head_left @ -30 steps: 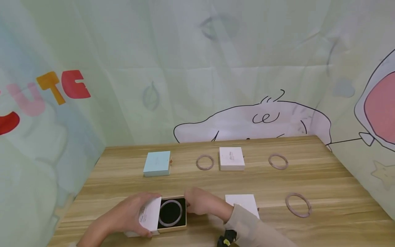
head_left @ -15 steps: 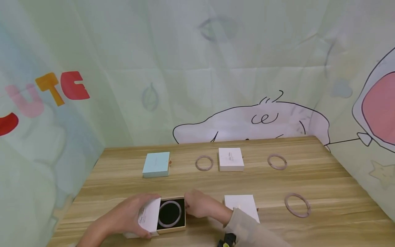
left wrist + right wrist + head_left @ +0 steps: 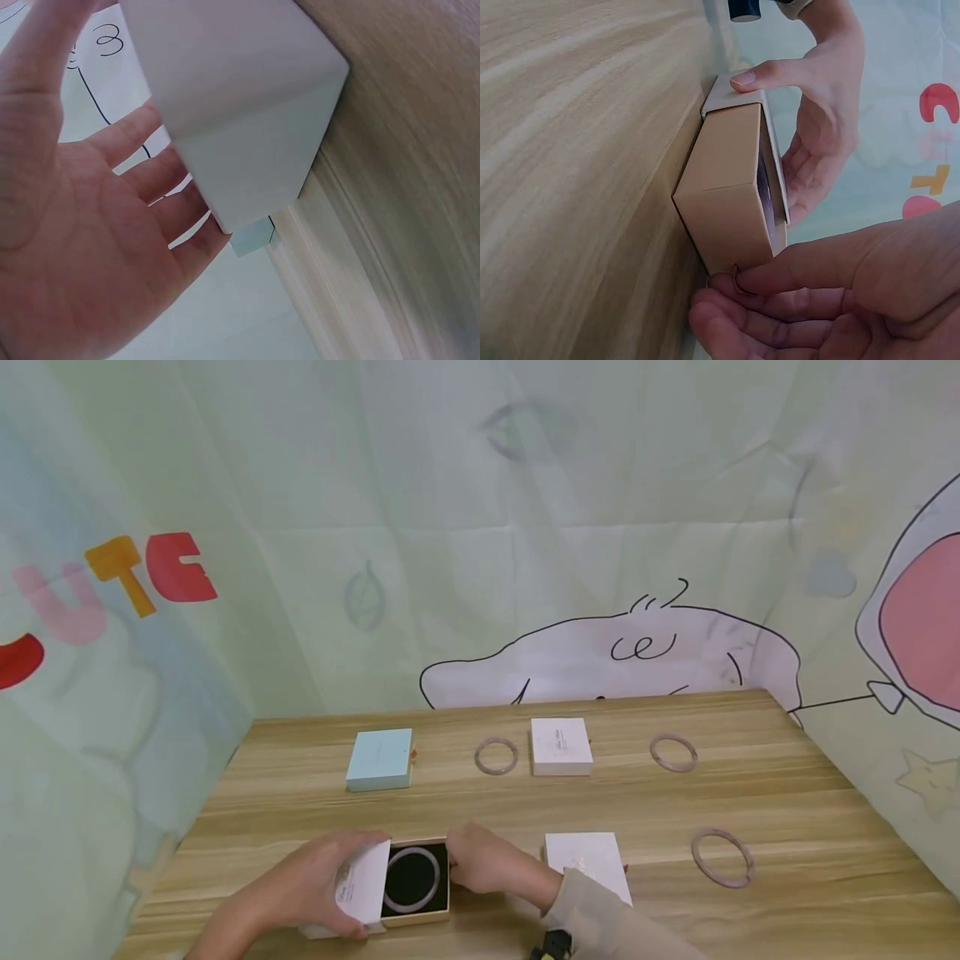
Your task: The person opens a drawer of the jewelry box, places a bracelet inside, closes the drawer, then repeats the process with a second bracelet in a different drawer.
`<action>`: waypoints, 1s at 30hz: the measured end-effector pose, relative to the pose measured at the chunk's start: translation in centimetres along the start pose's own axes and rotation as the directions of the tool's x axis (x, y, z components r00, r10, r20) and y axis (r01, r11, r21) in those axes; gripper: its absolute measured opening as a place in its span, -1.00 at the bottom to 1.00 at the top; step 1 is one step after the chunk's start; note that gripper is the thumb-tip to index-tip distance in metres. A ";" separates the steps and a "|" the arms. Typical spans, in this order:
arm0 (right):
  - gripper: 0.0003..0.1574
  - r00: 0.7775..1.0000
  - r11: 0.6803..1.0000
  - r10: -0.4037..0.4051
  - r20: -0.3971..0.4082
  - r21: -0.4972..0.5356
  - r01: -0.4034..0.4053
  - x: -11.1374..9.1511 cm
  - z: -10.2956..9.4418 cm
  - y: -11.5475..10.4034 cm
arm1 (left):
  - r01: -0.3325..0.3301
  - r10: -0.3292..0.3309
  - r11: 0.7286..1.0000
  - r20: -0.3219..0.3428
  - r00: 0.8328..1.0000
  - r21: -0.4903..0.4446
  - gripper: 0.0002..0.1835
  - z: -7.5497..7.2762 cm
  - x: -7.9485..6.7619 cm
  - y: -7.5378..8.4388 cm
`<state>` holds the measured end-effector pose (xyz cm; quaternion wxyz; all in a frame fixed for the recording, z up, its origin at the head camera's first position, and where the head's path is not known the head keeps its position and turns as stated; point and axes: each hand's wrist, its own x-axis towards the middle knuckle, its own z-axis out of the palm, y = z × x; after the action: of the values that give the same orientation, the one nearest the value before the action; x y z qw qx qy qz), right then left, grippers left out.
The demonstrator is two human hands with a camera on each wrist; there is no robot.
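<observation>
My left hand [image 3: 307, 877] grips the white outer sleeve [image 3: 365, 889] of a jewellery box, thumb on the near side and fingers across the far side. From the sleeve's right end a tan drawer [image 3: 416, 919] stands partly pulled out, lined in black. A pale mauve bangle [image 3: 408, 909] lies in it. At the drawer's outer end, my right hand [image 3: 487, 864] pinches a small pull tab [image 3: 742, 281] between thumb and forefinger, seen in the right wrist view. The left wrist view shows the sleeve's closed-looking white side [image 3: 247, 165] against the left palm and fingers.
A light blue box [image 3: 380, 760] and a white box [image 3: 561, 747] stand at the back, with a bangle [image 3: 495, 771] between them. Another bangle [image 3: 675, 769] lies back right. Under my right forearm sits a second white box [image 3: 585, 856], and a third loose bangle [image 3: 716, 832] lies farther right.
The right hand and the drawer's outer end have shifted very slightly left, toward the sleeve. The left hand keeps its grip, and the other boxes and bangles stay put.
</observation>
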<state>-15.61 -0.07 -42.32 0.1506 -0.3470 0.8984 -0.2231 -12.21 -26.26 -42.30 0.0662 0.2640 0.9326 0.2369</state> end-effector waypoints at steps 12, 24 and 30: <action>-0.33 1.000 1.000 0.005 -0.009 0.025 -0.005 0.1 0.1 -0.2 | -0.003 0.003 1.000 0.005 1.000 0.010 0.09 0.0 0.0 -0.1; -0.30 1.000 0.999 0.015 -0.026 0.039 -0.014 0.0 0.3 -0.7 | 0.010 -0.009 1.000 0.029 1.000 -0.020 0.09 -0.4 0.2 0.1; -0.32 0.999 0.996 0.046 -0.016 0.080 -0.044 0.0 0.4 -1.1 | 0.001 -0.001 1.000 0.020 1.000 -0.021 0.09 -0.3 0.0 0.1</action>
<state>-14.84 -0.87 -42.06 0.1614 -0.3184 0.8977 -0.2583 -12.25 -26.27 -41.99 0.0785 0.2652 0.9295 0.2439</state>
